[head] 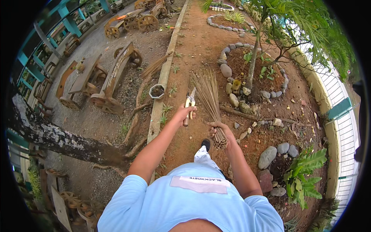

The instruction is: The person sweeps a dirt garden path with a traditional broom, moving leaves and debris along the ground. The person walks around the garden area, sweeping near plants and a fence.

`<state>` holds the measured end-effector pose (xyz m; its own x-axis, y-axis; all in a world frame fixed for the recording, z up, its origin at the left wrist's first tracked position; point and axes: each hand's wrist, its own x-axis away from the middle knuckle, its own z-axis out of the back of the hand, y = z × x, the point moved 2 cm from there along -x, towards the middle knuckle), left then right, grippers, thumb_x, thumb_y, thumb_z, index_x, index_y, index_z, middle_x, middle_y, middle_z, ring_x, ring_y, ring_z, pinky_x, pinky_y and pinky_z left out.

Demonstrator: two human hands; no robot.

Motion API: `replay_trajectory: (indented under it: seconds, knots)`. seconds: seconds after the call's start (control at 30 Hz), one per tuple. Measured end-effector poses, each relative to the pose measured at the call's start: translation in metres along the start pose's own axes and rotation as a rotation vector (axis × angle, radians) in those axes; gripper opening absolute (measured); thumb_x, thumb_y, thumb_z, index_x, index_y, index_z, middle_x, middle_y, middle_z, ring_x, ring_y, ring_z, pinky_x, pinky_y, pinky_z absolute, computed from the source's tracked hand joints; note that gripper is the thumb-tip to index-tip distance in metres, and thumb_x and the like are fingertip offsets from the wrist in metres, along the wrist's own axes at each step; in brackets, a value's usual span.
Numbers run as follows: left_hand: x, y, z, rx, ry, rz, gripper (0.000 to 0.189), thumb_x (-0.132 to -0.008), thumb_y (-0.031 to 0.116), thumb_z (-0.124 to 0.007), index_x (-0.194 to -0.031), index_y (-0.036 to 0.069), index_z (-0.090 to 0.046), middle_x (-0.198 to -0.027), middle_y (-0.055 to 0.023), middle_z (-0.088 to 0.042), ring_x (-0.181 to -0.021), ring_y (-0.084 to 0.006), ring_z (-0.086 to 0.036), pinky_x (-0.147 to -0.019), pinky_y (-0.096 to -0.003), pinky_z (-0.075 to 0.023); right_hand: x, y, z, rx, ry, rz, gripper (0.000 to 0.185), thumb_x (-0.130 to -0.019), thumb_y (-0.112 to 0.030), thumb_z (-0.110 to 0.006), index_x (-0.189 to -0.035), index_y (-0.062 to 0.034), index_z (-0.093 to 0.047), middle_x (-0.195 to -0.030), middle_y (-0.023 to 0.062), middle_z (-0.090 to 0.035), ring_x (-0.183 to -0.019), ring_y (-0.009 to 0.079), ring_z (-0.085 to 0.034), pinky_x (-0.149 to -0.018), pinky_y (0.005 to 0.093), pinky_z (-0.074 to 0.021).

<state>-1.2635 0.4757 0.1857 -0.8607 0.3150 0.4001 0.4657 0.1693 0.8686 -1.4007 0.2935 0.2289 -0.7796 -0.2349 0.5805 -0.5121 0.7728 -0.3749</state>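
Note:
My left hand is closed around pruning shears with cream handles, blades pointing away from me. A brown wooden handle of another tool sticks out below the same fist; its other end is hard to make out. To the right, my right hand grips a stick broom, a bundle of thin brown ribs, near its thick cut end. The broom's tips fan out away from me, beside the shears and apart from them. Both hands are held in front of my body, above a dirt path.
A concrete curb runs along the left, with an octagonal pot on it and another stick broom beyond. Stone-ringed beds, a slender tree and exposed roots flank the path. Wooden benches stand left; a white fence, right.

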Motion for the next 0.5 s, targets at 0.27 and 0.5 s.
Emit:
replay_trajectory:
  seconds: [0.27, 0.5]
  knots:
    - [-0.199, 0.107, -0.008, 0.032, 0.081, 0.007, 0.026, -0.087, 0.010, -0.065, -0.108, 0.002, -0.053, -0.088, -0.0062, -0.064, -0.063, -0.0112, -0.060, -0.054, -0.0269, -0.0536, -0.171, -0.177, -0.069, 0.097, -0.045, -0.075, 0.018, -0.078, -0.009, -0.068, -0.089, -0.0045, -0.055, -0.061, 0.0009, -0.054, -0.050, 0.0097, -0.054, -0.047, 0.0251, -0.0518]
    - [-0.358, 0.183, 0.029, -0.034, 0.125, -0.017, 0.036, -0.082, 0.018, -0.074, -0.107, 0.005, -0.052, -0.086, -0.0030, -0.060, -0.062, -0.0092, -0.057, -0.051, -0.0257, -0.0490, -0.335, -0.273, -0.125, 0.201, 0.023, -0.108, 0.019, -0.080, -0.012, -0.066, -0.094, -0.0015, -0.058, -0.061, 0.0007, -0.055, -0.048, 0.0089, -0.054, -0.046, 0.0231, -0.0511]
